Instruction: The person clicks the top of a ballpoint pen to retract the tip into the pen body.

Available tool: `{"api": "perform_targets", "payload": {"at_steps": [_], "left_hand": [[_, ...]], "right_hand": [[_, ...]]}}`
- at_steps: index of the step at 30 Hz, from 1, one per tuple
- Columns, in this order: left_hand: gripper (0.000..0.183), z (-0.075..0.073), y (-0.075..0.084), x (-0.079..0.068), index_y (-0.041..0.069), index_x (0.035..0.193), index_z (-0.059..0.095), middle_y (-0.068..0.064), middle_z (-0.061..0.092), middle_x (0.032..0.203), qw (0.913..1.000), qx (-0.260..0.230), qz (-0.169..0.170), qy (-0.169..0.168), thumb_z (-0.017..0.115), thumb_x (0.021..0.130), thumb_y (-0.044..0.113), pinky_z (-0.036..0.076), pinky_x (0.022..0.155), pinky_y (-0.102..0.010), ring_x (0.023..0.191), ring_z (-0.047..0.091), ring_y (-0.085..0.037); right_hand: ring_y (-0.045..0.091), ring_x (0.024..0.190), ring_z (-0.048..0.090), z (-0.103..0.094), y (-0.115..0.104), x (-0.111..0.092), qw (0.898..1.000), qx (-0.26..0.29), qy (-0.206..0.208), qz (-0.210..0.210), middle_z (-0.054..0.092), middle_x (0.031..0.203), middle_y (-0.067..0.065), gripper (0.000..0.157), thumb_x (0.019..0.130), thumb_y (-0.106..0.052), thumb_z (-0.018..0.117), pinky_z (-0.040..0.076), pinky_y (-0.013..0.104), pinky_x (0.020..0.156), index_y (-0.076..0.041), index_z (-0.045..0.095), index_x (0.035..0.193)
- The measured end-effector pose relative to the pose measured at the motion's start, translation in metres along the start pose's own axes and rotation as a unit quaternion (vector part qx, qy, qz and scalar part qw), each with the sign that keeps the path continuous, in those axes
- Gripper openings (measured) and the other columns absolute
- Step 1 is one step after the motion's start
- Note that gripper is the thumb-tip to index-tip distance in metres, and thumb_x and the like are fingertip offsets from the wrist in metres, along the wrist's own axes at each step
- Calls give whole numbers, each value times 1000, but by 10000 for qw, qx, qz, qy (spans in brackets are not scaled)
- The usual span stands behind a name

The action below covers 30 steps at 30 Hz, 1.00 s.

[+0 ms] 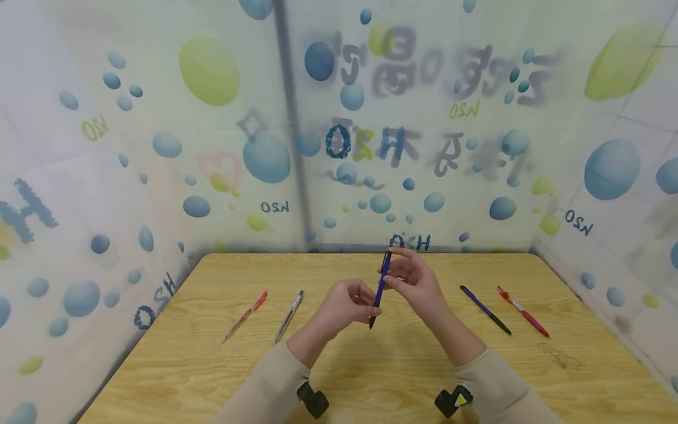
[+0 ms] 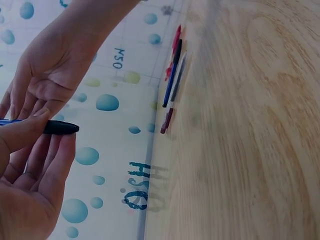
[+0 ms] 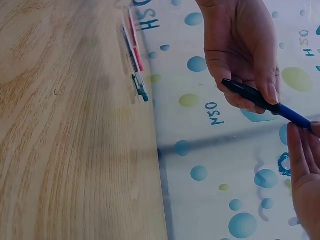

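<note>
A blue pen with a black tip end and a black clip [image 1: 382, 284] is held aslant above the table in the head view, its black tip pointing down. My left hand [image 1: 344, 306] pinches it near the tip between thumb and fingers. Higher up, the thumb and fingers of my right hand [image 1: 415, 282] grip the barrel close to the clip end. The left wrist view shows the black tip end [image 2: 62, 127] sticking out past the left thumb. In the right wrist view the same pen [image 3: 250, 93] spans both hands.
Left on the wooden table [image 1: 349, 377] lie a red-capped clear pen [image 1: 245, 317] and a clear pen with a blue end [image 1: 289, 317]. To the right are a blue and black pen [image 1: 485, 309] and a red pen [image 1: 523, 312]. A patterned wall hanging [image 1: 349, 194] stands behind.
</note>
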<state>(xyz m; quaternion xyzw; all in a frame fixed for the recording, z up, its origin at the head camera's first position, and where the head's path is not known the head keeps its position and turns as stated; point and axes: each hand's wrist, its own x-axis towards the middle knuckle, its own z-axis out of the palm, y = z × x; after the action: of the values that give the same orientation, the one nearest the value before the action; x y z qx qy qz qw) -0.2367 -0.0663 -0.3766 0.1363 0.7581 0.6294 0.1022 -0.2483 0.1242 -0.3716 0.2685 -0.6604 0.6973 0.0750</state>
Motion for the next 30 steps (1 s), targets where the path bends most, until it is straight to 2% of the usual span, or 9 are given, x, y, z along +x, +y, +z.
{"api": "perform_targets", "payload": {"at_steps": [7,15,22,30], "left_hand": [[15,-2,1,-5,0,94,67,-10,63,86,10000,6,-1,-65,76,83,0,58,67,-36,76,67,-22],[19,-10,1,-12,0,99,67,-10,65,86,9998,99,-42,-178,77,83,3,58,69,-37,78,68,-22],[25,-22,-7,-19,0,101,59,-7,65,83,9998,61,170,-55,75,82,-4,58,70,-43,76,68,-22],[29,-41,-16,-23,-1,105,55,-10,64,87,9998,50,121,-122,73,83,-5,57,72,-45,79,68,-24]], "right_hand": [[18,88,66,-2,-3,-1,10000,-73,-1,-4,58,111,32,50,91,7,63,57,37,78,-5,45,136],[24,91,65,-11,-3,-1,9971,-736,39,194,62,111,22,50,91,0,67,55,33,80,-8,48,137],[21,90,64,-21,-1,-3,9933,-1151,-51,94,64,109,20,45,91,-3,68,54,30,77,-5,53,133],[22,90,63,-36,7,-9,9864,-1562,-334,400,66,108,17,39,91,-7,69,54,29,77,-6,58,129]]}}
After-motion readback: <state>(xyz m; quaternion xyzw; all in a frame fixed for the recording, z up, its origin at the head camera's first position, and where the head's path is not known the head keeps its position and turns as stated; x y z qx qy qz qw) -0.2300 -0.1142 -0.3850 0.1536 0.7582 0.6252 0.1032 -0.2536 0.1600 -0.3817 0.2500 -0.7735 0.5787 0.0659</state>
